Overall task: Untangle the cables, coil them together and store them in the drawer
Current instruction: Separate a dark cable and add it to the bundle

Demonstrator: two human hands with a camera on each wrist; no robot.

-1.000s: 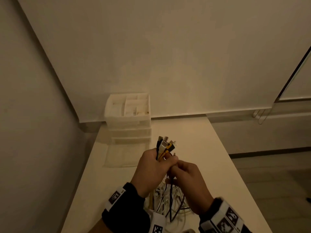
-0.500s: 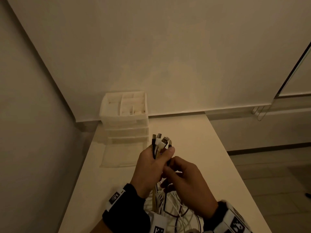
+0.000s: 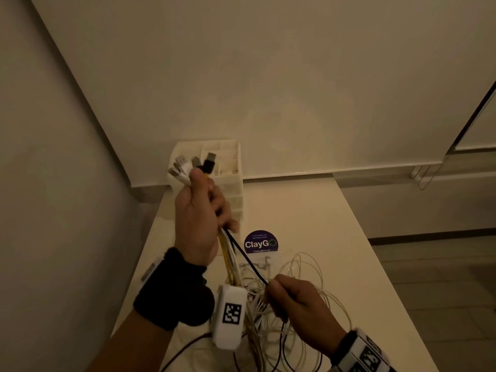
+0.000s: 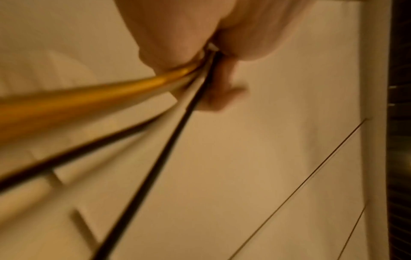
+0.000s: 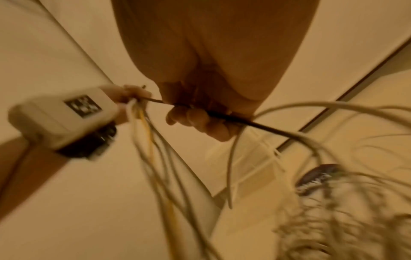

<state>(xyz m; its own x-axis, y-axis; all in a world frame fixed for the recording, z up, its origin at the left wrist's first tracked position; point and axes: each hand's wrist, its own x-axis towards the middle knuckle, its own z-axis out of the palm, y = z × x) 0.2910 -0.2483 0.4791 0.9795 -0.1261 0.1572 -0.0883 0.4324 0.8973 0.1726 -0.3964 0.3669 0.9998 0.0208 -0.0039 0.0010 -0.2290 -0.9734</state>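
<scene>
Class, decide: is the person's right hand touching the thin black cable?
Touching. The right wrist view shows the right hand with its fingers curled round the thin black cable.

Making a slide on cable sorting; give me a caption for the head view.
Left hand grips the plug ends while right hand holds the black cable.

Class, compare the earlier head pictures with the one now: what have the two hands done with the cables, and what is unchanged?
The hands have parted. The left hand rose, lifting the cable plugs it grips. The right hand drew back and down, pulling the black cable taut between them. Unchanged: the left grip on the bundle, the loose cables lying on the table, and the drawer unit.
</scene>
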